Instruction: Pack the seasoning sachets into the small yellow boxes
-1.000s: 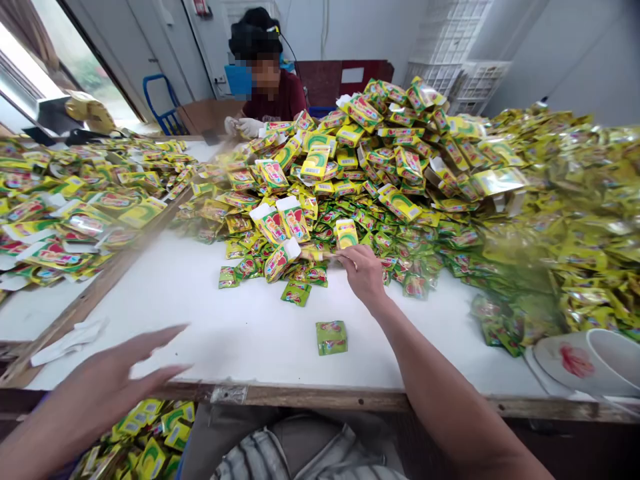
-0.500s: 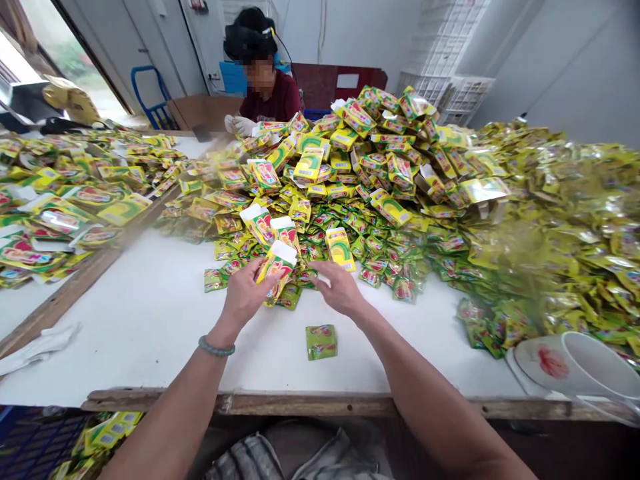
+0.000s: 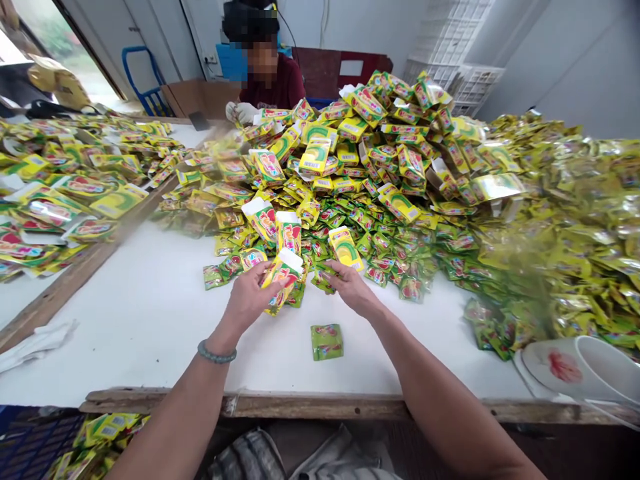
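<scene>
My left hand [image 3: 249,298] is closed on a small yellow-green carton [image 3: 283,272] with a white open flap, held just above the white table [image 3: 150,320]. Close to its right, my right hand [image 3: 350,287] pinches a green sachet [image 3: 321,278] at the front edge of a big heap of yellow-green sachets and cartons [image 3: 380,173]. A single green sachet [image 3: 327,341] lies flat on the table in front of both hands. Another upright carton [image 3: 345,247] stands just above my right hand.
Across the table a person in a dark red top with white gloves [image 3: 243,112] handles packets. More packets cover the left table [image 3: 65,187] and fill the right side [image 3: 575,220]. A white cup and lid [image 3: 585,370] sit at the right front. Packets lie in a crate [image 3: 105,433] below left.
My left hand came up from low left and took hold of the carton. My right hand drew back from the heap towards the carton and now pinches a sachet.
</scene>
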A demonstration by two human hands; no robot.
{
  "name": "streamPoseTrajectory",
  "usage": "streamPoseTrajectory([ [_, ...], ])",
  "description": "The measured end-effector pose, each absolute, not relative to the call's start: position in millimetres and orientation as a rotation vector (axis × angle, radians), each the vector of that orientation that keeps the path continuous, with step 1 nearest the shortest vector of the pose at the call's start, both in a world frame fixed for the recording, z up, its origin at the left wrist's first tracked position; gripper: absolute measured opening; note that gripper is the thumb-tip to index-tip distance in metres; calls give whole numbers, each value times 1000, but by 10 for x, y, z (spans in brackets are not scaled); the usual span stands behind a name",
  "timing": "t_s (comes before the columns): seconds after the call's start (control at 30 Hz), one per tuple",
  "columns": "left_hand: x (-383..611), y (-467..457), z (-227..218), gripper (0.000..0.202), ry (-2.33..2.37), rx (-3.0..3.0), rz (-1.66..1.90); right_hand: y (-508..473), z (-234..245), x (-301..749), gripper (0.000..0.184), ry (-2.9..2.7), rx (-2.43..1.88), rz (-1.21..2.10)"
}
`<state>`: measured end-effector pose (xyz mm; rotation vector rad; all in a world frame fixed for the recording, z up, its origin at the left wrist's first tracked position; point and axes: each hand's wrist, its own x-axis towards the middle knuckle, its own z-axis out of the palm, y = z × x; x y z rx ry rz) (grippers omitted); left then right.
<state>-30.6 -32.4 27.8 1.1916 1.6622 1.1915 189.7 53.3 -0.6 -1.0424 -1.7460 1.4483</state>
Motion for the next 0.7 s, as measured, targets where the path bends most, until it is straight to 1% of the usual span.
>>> streamPoseTrajectory([
  [0.1, -251, -337, 264, 58, 1541, 1172, 1106, 547, 6, 1939, 41, -1652, -1124, 1541],
  [0.2, -227, -345, 249, 58, 1480, 1180, 1042, 546, 71, 1955, 51, -1555, -1207, 1568],
  [0.3, -192, -349, 257, 54, 1387, 1188, 967, 519, 170, 1943, 48, -1508, -1049, 1660],
  [0.4, -147, -351, 291, 56, 1273, 1099, 987, 495, 229, 1927, 46, -1570, -955, 1672],
  [0.57, -105, -359, 328, 61, 1195, 979, 1045, 486, 232, 1942, 41, -1807, -1076, 1423],
  [0.7, -76, -361, 308, 60, 1215, 1034, 1016, 420, 245, 1879, 39, -1966, -1041, 1289],
])
